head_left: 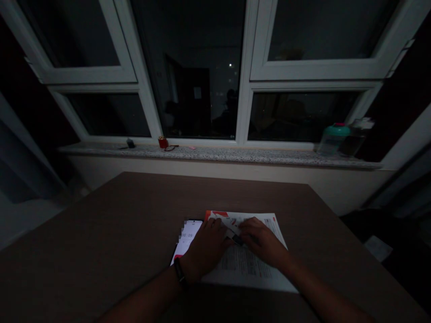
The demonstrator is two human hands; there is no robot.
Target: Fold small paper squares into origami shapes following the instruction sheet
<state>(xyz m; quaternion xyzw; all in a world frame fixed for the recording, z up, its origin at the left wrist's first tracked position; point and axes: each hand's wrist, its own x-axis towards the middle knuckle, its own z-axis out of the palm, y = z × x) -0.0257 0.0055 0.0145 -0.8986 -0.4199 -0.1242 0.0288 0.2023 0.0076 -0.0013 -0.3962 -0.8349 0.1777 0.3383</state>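
Head view: The printed sheet (pixel 247 267) lies flat on the table (pixel 141 211), its orange-and-red-edged corner at the far left. A small, pale-and-dark item (pixel 237 240) is located over the sheet, between the two hands; its exact type cannot be determined in the low light.

The left hand (pixel 210 237) is palm down, fingers extended and close together, reaching the near-left side of the item. The right hand (pixel 261 237) has its fingers bent and narrowed at the item's right side. Fingers mask the contact areas, so whether either hand grips the item or merely presses on it cannot be told.

The smartphone (pixel 188 237) lies just left of the sheet, partly behind the left hand (its lit screen shows digits, not fully legible).

Status: placement of the sheet appears complete, as it lies level beneath both hands. Handling of the small item is judged to be under way and unfinished, since both hands are at it. The amount of work remaining cannot be established from this view.
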